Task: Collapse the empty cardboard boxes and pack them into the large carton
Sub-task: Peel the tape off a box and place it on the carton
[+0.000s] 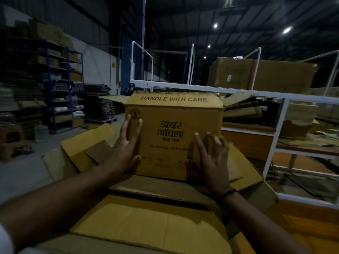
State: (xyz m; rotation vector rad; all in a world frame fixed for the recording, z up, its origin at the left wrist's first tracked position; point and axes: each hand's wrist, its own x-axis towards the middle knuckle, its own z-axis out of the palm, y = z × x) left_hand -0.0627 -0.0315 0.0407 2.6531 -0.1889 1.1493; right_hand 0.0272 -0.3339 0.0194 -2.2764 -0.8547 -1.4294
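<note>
box (174, 114): brown cardboard, printed "HANDLE WITH CARE" above Hindi lettering | state: still erect, not collapsed | pose: upright, printed face toward camera | location: standing on flattened cardboard sheets (139, 226), tan, overlapping

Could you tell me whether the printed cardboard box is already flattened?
No, the printed brown cardboard box stands upright and fully box-shaped.

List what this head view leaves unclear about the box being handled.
Inside of the brown cardboard box printed HANDLE WITH CARE: head view, its own front blocks it.
Its small quantity print: blurred, partly covered by the right hand.
Its lower left corner: behind the left hand.
Dark metal shelves, contents: too dim.
</note>
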